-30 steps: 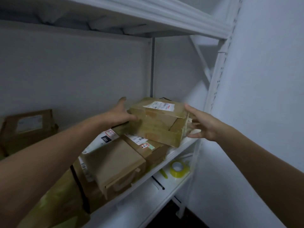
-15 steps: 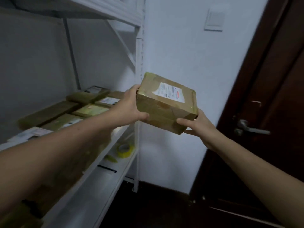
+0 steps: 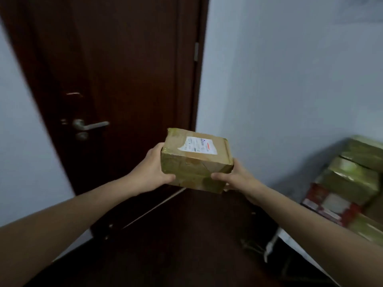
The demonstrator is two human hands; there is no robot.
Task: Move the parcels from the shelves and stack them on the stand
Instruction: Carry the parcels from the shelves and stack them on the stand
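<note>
A: Currently logging the carry step. Largest item in view: the dark door [image 3: 124, 79], shut, with pale wall either side. At the right edge sits a pile of stacked parcels [image 3: 352, 183], blurred; I judge that to be the stand's load, though the stand itself I cannot make out beneath them.

B: And the parcel in hand?

A: One taped brown parcel [image 3: 196, 160], white label [image 3: 198, 146] facing up, held in the air in front of the door, well apart from the pile and touching nothing but my hands. It is tilted slightly, near corner low.

B: Grip?

A: Left hand [image 3: 154, 168] clamped on the left end, thumb along the front lower edge. Right hand [image 3: 236, 177] clamped on the right lower corner, thumb on the front face, fingers hidden underneath. Both closed on the parcel; neither free.

B: Next move?

A: My judgement only: swing right toward the pile, level the parcel, pick a flat top to set it on. The upper parcels look glossy with tape, so it may slide if placed off-centre. Lower squarely, release only once it sits.
</note>
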